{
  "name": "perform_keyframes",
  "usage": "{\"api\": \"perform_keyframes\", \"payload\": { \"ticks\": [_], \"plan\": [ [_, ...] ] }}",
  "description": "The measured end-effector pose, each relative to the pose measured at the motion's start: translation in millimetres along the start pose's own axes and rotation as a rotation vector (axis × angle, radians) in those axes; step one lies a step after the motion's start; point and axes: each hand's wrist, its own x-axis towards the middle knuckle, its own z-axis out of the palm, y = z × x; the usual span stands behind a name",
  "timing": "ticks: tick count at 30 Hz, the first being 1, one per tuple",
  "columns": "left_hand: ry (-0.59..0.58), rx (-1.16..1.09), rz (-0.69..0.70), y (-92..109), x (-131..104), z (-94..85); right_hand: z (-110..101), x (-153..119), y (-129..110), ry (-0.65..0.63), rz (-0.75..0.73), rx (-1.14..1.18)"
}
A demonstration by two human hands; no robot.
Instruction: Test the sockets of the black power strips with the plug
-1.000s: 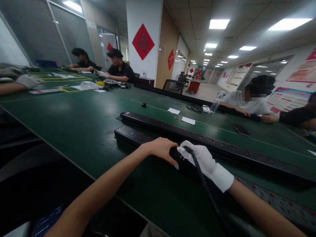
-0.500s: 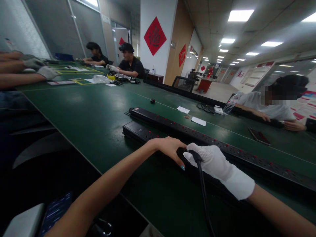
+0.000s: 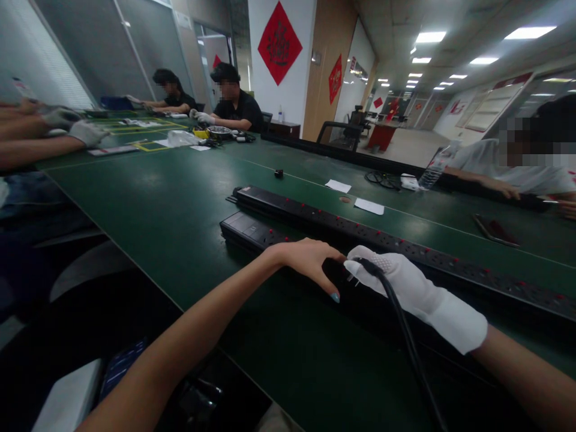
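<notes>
My left hand (image 3: 310, 259), bare, curves over the nearer black power strip (image 3: 245, 231), thumb on its near side and fingers across its top. Just right of it, my right hand (image 3: 387, 276) wears a white dotted glove and pinches a black power plug (image 3: 369, 267). Metal prongs poke out below the gloved fingers, above the strip. From the plug a thick black cord (image 3: 407, 339) runs down towards the bottom edge. My forearms and hands cover much of the nearer strip. Alongside lies a longer black power strip (image 3: 315, 217) with red lights or switches in a row.
Beyond the strips on the green table (image 3: 180, 198) lie a small black object (image 3: 279, 173), white paper pieces (image 3: 369, 206) and a phone (image 3: 495, 229). A water bottle (image 3: 434, 168) stands near a person at right. Other people with gloved hands (image 3: 87, 133) sit at the far left.
My right hand has shifted slightly right and the plug has tilted, so its prongs now show. The cord swung right. My left hand keeps its place on the strip; the view shifted a little.
</notes>
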Motion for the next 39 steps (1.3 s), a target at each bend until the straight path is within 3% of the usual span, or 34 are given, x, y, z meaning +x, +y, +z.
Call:
{"api": "perform_keyframes", "payload": {
  "ticks": [6, 10, 18, 24, 31, 35, 39],
  "plan": [
    [-0.02, -0.033, -0.03, 3.9, -1.2, -2.0, 8.4, -7.3, -17.3, 0.046, -0.15, -0.433],
    [-0.032, -0.034, -0.027, 4.0, -1.5, -2.4, 8.2, -8.0, -26.6, 0.012, -0.135, -0.518],
    [-0.053, -0.063, -0.055, 6.6, 0.1, -4.0, -2.4, -4.7, -28.6, -0.116, -0.152, -0.384],
    [-0.075, -0.117, 0.007, 4.4, -3.1, -5.4, 8.9, -6.7, -8.0, -0.059, -0.222, -0.034],
    [-0.109, -0.432, 0.12, -5.1, -6.1, -12.0, 12.4, -8.4, -5.3, -0.017, -0.212, 0.051],
    [-0.058, -0.547, 0.112, -7.3, -4.9, -11.7, 11.8, -10.1, -4.4, -0.018, -0.188, 0.058],
    [0.071, -0.627, 0.038, -10.3, -4.2, -8.7, 12.9, -11.8, -1.9, -0.023, -0.2, 0.023]
  ]
}}
